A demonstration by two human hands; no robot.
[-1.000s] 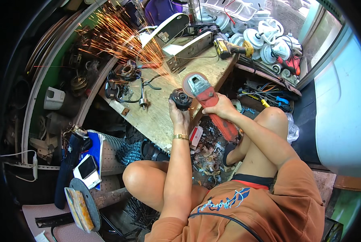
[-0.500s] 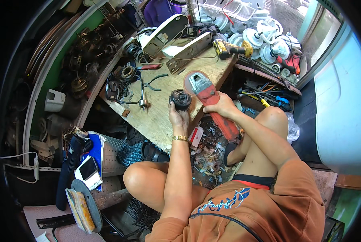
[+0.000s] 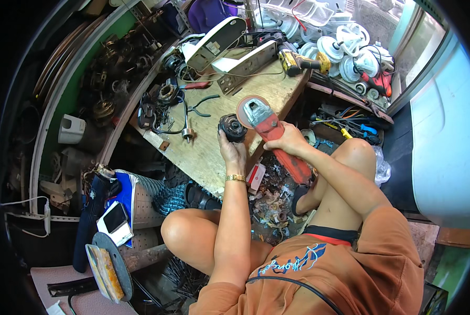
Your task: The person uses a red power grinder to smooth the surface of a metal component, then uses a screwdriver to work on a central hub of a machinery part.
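A dark, round motor part (image 3: 232,128) with a ringed face sits in the fingers of my left hand (image 3: 233,152), just above the wooden bench top. My right hand (image 3: 289,140) is wrapped around the body of a red angle grinder (image 3: 292,165) with a grey metal head. Its reddish-brown disc (image 3: 244,111) is close to the upper right rim of the motor part; whether they touch I cannot tell. On the bench to the left lie dark-handled pliers (image 3: 203,106) and a small metal piece on a cable (image 3: 188,133).
A yellow-and-black cordless drill (image 3: 303,63) rests at the bench's far right corner. White fan-like housings (image 3: 345,50) are piled behind it. A wooden bench (image 3: 203,163) stands before my knees, with scraps (image 3: 274,210) on the floor below. A phone (image 3: 115,218) lies at left.
The motor part in my left hand has shifted slightly left and up. The grinder's head has moved a little left and down with my right hand. Both grips stay the same.
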